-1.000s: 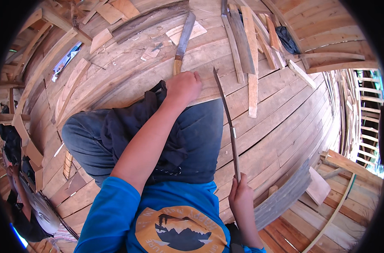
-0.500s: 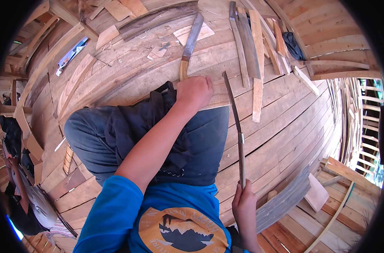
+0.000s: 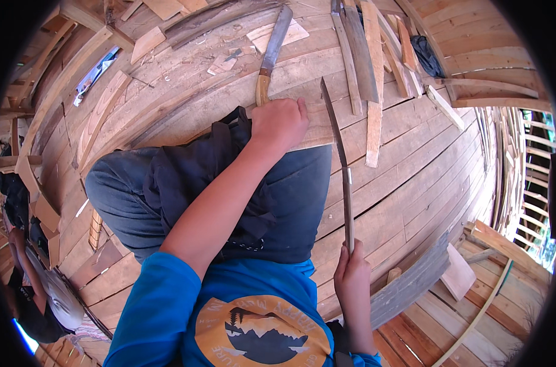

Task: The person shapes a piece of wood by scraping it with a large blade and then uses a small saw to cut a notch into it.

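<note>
While we sit on the curved plank floor (image 3: 424,183) with our knees drawn up, our left hand (image 3: 279,122) is closed in a fist around the wooden handle of a long knife (image 3: 272,52); its grey blade runs straight ahead, away from the fingers, and lies flat on the boards. Our right hand (image 3: 353,278) grips the near end of a thin, dark, slightly bent strip of wood (image 3: 340,162), fingers wrapped fully round it. The strip rises from those fingers, and its far tip stands just to the right of the left fist. Beyond both hands, loose wooden slats (image 3: 372,79) lie side by side, with offcuts (image 3: 149,43) scattered farther left.
</note>
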### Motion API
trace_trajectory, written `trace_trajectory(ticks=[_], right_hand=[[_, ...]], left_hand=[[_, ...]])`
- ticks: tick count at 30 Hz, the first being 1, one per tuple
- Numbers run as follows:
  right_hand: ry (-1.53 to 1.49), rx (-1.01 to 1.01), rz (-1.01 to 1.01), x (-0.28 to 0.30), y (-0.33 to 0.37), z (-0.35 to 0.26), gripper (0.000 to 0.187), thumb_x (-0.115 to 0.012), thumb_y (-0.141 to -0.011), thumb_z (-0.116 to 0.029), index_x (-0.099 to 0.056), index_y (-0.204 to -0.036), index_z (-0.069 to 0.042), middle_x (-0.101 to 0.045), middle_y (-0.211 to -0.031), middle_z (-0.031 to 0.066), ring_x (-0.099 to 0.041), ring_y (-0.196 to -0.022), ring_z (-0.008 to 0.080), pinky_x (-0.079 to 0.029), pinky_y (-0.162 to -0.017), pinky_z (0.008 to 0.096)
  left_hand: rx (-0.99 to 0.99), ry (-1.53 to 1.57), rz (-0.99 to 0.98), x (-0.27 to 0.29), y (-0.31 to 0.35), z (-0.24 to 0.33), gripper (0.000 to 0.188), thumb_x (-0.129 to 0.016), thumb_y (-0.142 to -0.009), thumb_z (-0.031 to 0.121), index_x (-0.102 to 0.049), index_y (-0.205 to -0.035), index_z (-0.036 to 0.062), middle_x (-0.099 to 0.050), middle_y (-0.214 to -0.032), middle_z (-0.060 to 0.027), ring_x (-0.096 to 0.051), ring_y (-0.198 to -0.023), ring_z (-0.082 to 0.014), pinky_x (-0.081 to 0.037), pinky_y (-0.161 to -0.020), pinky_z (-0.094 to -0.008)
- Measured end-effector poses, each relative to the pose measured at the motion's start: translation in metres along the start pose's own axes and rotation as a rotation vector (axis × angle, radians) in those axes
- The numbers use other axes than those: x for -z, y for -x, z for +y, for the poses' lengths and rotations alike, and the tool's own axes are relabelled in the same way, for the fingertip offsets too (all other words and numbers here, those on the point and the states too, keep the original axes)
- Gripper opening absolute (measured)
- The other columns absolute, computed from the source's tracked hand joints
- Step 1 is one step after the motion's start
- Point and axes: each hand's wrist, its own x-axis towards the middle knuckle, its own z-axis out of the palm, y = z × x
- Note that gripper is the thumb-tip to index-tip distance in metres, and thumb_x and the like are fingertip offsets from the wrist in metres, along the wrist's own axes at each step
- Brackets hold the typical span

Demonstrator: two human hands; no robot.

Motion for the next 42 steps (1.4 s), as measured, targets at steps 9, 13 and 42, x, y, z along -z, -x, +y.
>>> trace_trajectory(ticks=[9,13,42], right_hand=[[0.002,-0.113,-0.064,0.006,0.023,0.002,0.017,-0.049,-0.099,-0.014,-0.049,-0.113,-0.003,-0.061,-0.069,0.0262,-0.062,-0.064,0.0464,-0.046,-0.053,0.0537],[0.014,-0.02,-0.011,-0.008,-0.005,-0.001,0.016,-0.048,-0.1,-0.013,-0.049,-0.113,-0.004,-0.062,-0.07,0.0255,-0.061,-0.065,0.0467,-0.046,-0.053,0.0534],[0.031,-0.056,0.001,0.006,0.031,0.008,0.019,-0.05,-0.099,-0.014,-0.05,-0.114,-0.003,-0.06,-0.067,0.0265,-0.061,-0.064,0.0469,-0.047,-0.053,0.0529]], left_hand=[[0.005,0.009,0.028,-0.004,-0.006,-0.003,0.056,-0.033,-0.101,0.037,-0.069,-0.079,0.0001,-0.069,-0.082,-0.0227,-0.067,-0.083,-0.0413,-0.051,-0.077,-0.0505],[0.034,0.054,0.03,-0.001,-0.008,-0.012,0.056,-0.033,-0.101,0.038,-0.069,-0.08,0.0005,-0.069,-0.084,-0.0219,-0.068,-0.085,-0.0403,-0.051,-0.078,-0.0501],[-0.014,-0.023,-0.007,-0.006,-0.006,-0.001,0.064,-0.028,-0.102,0.044,-0.07,-0.081,0.001,-0.069,-0.082,-0.0211,-0.068,-0.083,-0.0387,-0.052,-0.077,-0.0502]])
